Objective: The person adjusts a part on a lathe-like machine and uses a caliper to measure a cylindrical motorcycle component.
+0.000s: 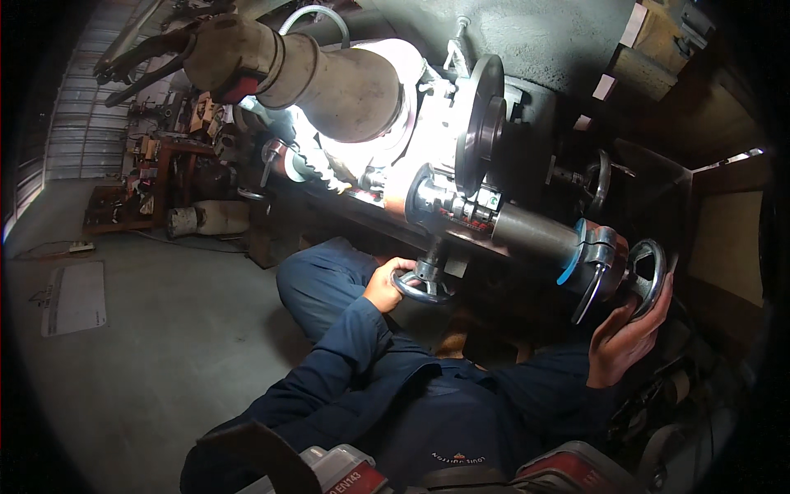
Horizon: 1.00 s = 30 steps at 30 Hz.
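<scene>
Both my hands are on handwheels of a metal machine. My left hand point(383, 286) wraps its fingers round the rim of the lower handwheel point(426, 295), which hangs below the machine's front. My right hand point(625, 342) holds the outer rim of the right-end handwheel point(658, 265), fingers running up along its outside. Between them a dark grey cylinder point(535, 235) leads to a clamp collar point(602, 239), with a lever point(587, 296) pointing down and a blue ring point(572, 263). Above stands a large round disc point(480, 123), seen almost edge-on near a bright, glaring area.
A thick brown-grey tapered housing point(341, 86) juts over the machine at upper left. Another handwheel point(601, 185) sits behind on the right. A cluttered wooden rack point(160, 185) stands far left; a white sheet point(76, 298) and a cable lie on the floor.
</scene>
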Tool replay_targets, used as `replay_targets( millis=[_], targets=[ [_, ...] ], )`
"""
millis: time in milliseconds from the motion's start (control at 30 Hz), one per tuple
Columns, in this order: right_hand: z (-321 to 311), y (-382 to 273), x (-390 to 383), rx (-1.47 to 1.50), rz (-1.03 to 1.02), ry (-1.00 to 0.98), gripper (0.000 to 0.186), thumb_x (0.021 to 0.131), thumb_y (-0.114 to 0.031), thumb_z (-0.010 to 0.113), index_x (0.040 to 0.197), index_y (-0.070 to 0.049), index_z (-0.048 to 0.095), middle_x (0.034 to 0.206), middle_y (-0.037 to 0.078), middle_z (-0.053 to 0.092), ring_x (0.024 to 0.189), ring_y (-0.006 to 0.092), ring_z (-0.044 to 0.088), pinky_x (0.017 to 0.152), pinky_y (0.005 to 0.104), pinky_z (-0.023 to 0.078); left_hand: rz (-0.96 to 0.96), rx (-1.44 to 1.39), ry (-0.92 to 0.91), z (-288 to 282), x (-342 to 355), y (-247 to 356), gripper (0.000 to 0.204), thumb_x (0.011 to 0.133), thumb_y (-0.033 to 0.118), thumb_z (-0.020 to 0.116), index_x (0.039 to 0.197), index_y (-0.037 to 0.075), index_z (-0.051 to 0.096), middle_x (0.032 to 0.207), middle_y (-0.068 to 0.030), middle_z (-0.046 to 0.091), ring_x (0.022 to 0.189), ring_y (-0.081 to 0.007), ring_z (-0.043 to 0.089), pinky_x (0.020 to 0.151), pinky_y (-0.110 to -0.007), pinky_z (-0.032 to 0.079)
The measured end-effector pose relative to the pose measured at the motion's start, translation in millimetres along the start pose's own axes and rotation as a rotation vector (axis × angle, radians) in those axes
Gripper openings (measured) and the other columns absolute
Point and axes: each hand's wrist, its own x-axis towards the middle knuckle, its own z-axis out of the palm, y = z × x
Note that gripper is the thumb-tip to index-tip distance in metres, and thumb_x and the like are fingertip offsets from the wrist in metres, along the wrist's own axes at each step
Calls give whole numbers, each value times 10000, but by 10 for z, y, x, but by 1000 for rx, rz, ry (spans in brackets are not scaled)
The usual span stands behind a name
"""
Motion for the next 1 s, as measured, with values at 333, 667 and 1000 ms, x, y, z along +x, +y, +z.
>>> replay_targets(
  millis=[333, 667, 1000],
  targets=[
    [-33, -89, -16, 106, -12, 1, 509, 947, -131, 426, 1416, 37, 319, 1335, 271, 509, 1155, 450, 567, 945, 470, 489, -73, -191, -121, -142, 37, -226, 641, 775, -157, 596, 1375, -17, 421, 1216, -133, 588, 1086, -177, 610, 913, -304, 508],
    [8, -171, -84, 153, -55, 105, 466, 1049, -270, 359, 1444, -25, 349, 1373, 254, 489, 1196, 432, 540, 927, 453, 479, 675, -261, 648, -833, -1399, 588, 377, 887, -78, 489, 1262, -44, 487, 1191, -176, 636, 1071, -182, 630, 927, -292, 492],
    [83, 29, -124, -12, -304, 259, 512, 1040, -321, 269, 1432, -9, 371, 1377, 240, 474, 1218, 396, 516, 998, 459, 433, 81, -20, 1686, -2381, -1988, -2054, 116, 887, -19, 539, 928, 48, 625, 951, -84, 687, 751, -185, 670, 715, -315, 532]
  ],
)
